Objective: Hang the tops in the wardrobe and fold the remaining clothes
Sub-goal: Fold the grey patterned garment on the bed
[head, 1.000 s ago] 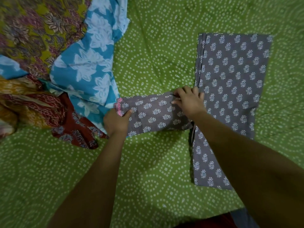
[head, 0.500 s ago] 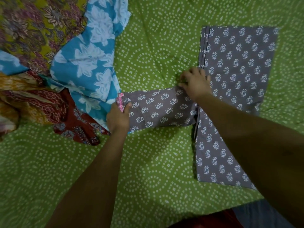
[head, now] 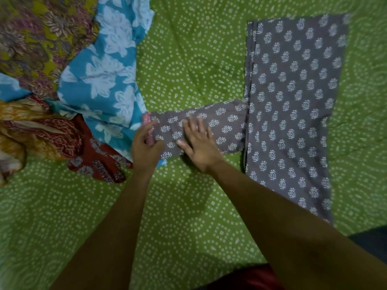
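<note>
A grey top with a white leaf print [head: 293,97] lies flat on the green bedsheet [head: 188,206], body folded lengthwise at the right. Its sleeve [head: 226,124] stretches leftward, ending in a pink cuff [head: 147,124]. My left hand [head: 145,145] grips that cuff end with curled fingers. My right hand [head: 199,143] lies flat on the middle of the sleeve, fingers straight and spread, pressing the cloth down.
A pile of loose clothes fills the left: a blue garment with white flowers [head: 104,74], an olive floral one [head: 35,32], a dark red printed one [head: 96,162] and an orange one [head: 18,126]. Dark red cloth [head: 251,277] shows at the bottom edge.
My right hand slid left from the sleeve's join with the body onto the middle of the sleeve and flattened. My left hand kept hold of the cuff.
</note>
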Available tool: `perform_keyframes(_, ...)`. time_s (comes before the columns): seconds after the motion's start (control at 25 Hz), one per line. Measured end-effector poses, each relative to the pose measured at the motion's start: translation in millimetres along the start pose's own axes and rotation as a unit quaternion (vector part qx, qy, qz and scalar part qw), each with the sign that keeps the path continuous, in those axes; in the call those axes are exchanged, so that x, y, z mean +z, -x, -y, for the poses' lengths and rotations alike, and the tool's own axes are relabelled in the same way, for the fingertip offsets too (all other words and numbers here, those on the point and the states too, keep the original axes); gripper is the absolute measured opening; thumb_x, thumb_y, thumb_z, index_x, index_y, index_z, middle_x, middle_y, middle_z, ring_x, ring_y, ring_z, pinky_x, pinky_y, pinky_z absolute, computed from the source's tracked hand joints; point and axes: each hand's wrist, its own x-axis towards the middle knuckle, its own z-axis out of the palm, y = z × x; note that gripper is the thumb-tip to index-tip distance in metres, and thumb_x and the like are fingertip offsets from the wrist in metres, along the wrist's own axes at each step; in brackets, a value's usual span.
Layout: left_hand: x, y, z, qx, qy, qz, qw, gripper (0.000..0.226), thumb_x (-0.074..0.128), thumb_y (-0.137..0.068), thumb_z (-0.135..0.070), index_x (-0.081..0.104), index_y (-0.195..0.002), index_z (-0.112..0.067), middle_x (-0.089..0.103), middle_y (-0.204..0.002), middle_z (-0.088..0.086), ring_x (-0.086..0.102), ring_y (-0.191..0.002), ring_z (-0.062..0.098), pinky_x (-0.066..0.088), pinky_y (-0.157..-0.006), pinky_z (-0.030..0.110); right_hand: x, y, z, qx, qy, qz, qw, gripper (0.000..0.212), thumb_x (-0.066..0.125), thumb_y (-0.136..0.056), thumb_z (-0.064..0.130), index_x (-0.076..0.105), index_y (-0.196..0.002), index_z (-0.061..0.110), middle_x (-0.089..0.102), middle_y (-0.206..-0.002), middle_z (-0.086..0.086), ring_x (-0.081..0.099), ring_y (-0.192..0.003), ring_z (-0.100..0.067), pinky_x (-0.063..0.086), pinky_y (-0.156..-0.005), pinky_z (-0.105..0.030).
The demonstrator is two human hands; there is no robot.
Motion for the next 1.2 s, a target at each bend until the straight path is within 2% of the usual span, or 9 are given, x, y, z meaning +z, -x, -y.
perform_keyframes(0.08,18.2,6.7,-32.2,0.042,-0.062,-0.034,0.997,0.057,0.058,-0.073,0.000,0.059,-0.128,-0.012,0.057,-0.134,0.007,0.057,-0.116,0.023,0.047,-0.087,0.012,-23.2,8.1,8.7,0.029,-0.233,-0.043,0.971,0.057,0.034,-0.098,0.051,0.033,-0.148,0.022,0.028,-0.155,-0.001,0.023,-0.143,-0.020,0.018,-0.119,-0.041)
perform_keyframes(0.16,56.0,28.5,-84.2,0.108,-0.110,-0.010,0.988,0.069,0.056,-0.076,0.002,0.046,-0.141,-0.019,0.048,-0.143,0.000,0.053,-0.123,0.016,0.049,-0.092,0.018,-64.9,32.8,1.3,0.136,-0.511,-0.173,0.831,0.051,0.038,-0.097,0.052,0.056,-0.130,0.017,0.063,-0.121,-0.002,0.057,-0.112,-0.021,0.044,-0.102,-0.040)
perform_keyframes(0.28,131.0,81.7,-157.7,0.148,-0.079,0.242,0.956,0.070,0.059,-0.088,-0.025,0.025,-0.148,-0.036,0.060,-0.129,0.000,0.064,-0.092,0.015,0.053,-0.082,0.028,-128.0,73.4,-60.9,0.146,-0.724,-0.195,0.645,0.061,0.032,-0.092,0.064,0.059,-0.114,0.013,0.065,-0.097,-0.003,0.060,-0.092,-0.022,0.052,-0.080,-0.034)
perform_keyframes(0.36,174.3,106.2,-169.3,0.179,-0.177,0.333,0.909,0.059,0.043,-0.095,-0.050,0.017,-0.147,-0.042,0.061,-0.128,-0.007,0.066,-0.089,0.016,0.054,-0.078,0.030,-151.8,106.5,-104.4,0.150,-0.722,-0.197,0.646,0.051,0.045,-0.088,0.058,0.057,-0.115,0.016,0.064,-0.098,-0.003,0.063,-0.090,-0.022,0.055,-0.073,-0.034)
perform_keyframes(0.52,206.3,103.8,-126.0,0.193,-0.343,0.180,0.901,0.048,0.029,-0.101,-0.043,0.037,-0.144,-0.023,0.052,-0.138,-0.001,0.047,-0.127,0.020,0.036,-0.104,0.035,-138.9,145.8,-179.3,0.283,-0.651,-0.280,0.647,0.026,0.073,-0.078,0.024,0.067,-0.099,0.012,0.071,-0.084,-0.007,0.067,-0.074,-0.025,0.056,-0.072,-0.042)
perform_keyframes(0.64,214.7,102.9,-96.0,0.204,-0.459,0.221,0.836,0.065,0.012,-0.097,-0.052,0.015,-0.152,-0.018,0.014,-0.160,-0.002,0.008,-0.147,0.019,0.008,-0.118,0.036,-123.3,163.1,-207.2,0.345,-0.635,-0.286,0.629,0.015,0.064,-0.088,0.022,0.064,-0.087,0.007,0.066,-0.058,-0.002,0.061,-0.046,-0.017,0.053,-0.047,-0.028)
perform_keyframes(0.76,226.1,91.3,-76.8,0.225,-0.536,0.255,0.772,0.084,-0.011,-0.085,-0.066,-0.008,-0.152,-0.016,-0.015,-0.159,-0.001,-0.018,-0.146,0.020,-0.006,-0.119,0.042,-109.8,168.7,-218.2,0.383,-0.614,-0.322,0.611,0.011,0.064,-0.089,0.019,0.066,-0.080,0.013,0.067,-0.064,0.001,0.060,-0.061,-0.021,0.053,-0.070,-0.041)
perform_keyframes(1.0,237.2,78.8,-54.6,0.245,-0.593,0.248,0.725,0.097,-0.003,-0.080,-0.081,-0.018,-0.150,-0.014,-0.023,-0.157,0.004,-0.019,-0.145,0.026,-0.003,-0.118,0.050,-122.7,160.3,-192.5,0.452,-0.291,-0.307,0.786,0.015,0.067,-0.082,0.027,0.063,-0.087,0.013,0.064,-0.076,-0.005,0.059,-0.072,-0.022,0.045,-0.065,-0.028)
perform_keyframes(1.2,226.3,74.2,-61.2,0.287,-0.526,0.272,0.753,0.074,0.016,-0.093,-0.057,0.005,-0.153,-0.015,-0.001,-0.161,0.001,-0.008,-0.147,0.023,-0.004,-0.118,0.047,-148.6,115.9,-165.2,0.301,-0.640,-0.312,0.634,0.009,0.053,-0.095,0.020,0.051,-0.091,0.013,0.060,-0.070,-0.004,0.058,-0.055,-0.018,0.051,-0.052,-0.025)
